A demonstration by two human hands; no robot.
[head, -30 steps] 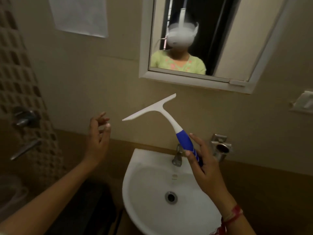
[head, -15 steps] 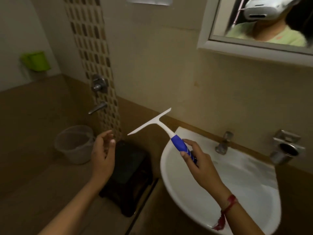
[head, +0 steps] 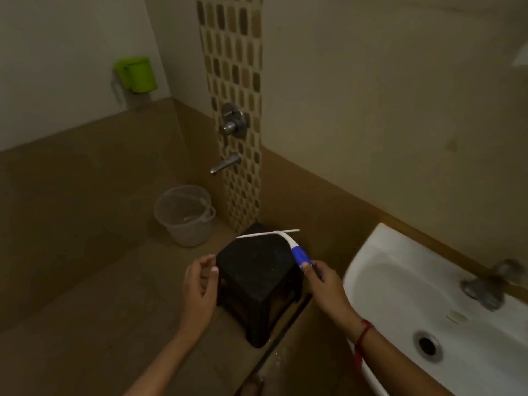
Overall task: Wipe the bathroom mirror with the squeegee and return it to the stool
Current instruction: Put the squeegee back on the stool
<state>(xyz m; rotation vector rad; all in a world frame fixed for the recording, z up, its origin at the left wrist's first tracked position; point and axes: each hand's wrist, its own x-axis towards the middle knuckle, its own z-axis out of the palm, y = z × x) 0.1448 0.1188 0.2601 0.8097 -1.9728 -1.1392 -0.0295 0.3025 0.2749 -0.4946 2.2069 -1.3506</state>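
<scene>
The view has swung away from the mirror, now out of frame, and down to the black stool (head: 257, 270) on the floor between the white sink (head: 400, 281) and a translucent bucket (head: 184, 214). The squeegee (head: 281, 241), a second ago raised at chest height before the wall, has dropped to hover just over the stool's far edge — its white blade roughly level, its blue grip pinched between thumb and fingers of the right hand (head: 321, 284). The left hand (head: 200, 284) has come down too and hangs beside the stool's left edge, fingers loosely curled, holding nothing. Judged from this, wiping is over and the return step is nearly complete; only set-down and release remain.
</scene>
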